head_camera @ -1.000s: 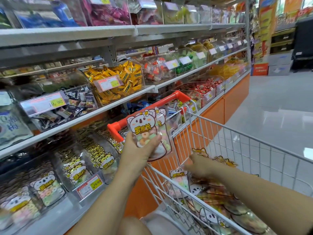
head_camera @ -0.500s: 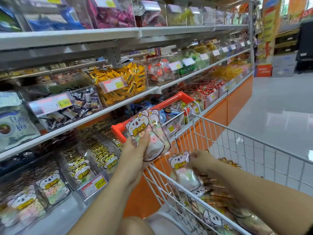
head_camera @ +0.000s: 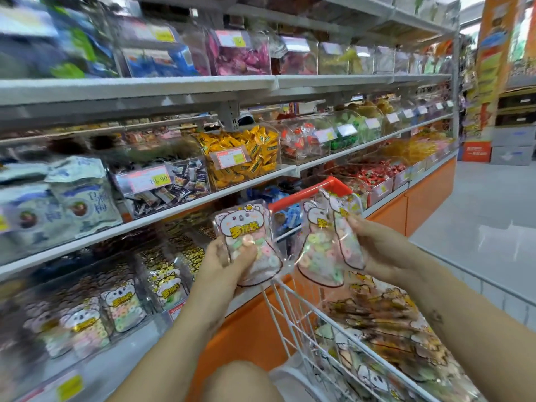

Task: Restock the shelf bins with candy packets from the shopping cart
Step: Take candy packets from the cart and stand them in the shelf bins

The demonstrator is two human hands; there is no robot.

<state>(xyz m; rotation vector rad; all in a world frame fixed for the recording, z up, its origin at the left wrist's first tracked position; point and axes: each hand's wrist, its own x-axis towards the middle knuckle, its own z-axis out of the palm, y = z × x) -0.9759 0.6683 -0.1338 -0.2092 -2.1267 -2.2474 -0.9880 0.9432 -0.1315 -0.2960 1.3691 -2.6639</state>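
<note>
My left hand (head_camera: pixel 223 259) grips a clear candy packet (head_camera: pixel 246 236) with a white bear print and pastel rings, held upright in front of the shelf. My right hand (head_camera: pixel 377 248) holds a second candy packet (head_camera: pixel 327 250) of the same kind, maybe two together, above the cart's near left corner. The white wire shopping cart (head_camera: pixel 293 311) with a red handle (head_camera: pixel 304 195) stands at the lower right and holds several more such packets (head_camera: pixel 385 329). Clear shelf bins (head_camera: pixel 121 303) on the bottom shelf at the lower left hold matching packets.
The middle shelf carries bins of yellow wrapped sweets (head_camera: pixel 246 155), dark packets (head_camera: pixel 174 184) and red and green sweets further right. An orange base panel (head_camera: pixel 420 198) runs under the shelving. Grey tiled aisle floor (head_camera: pixel 478 227) lies to the right. My knee (head_camera: pixel 240 381) shows at the bottom.
My right hand has lifted a packet out of the cart to chest height beside the left hand's packet. The view has swung up and left, blurring the shelves.
</note>
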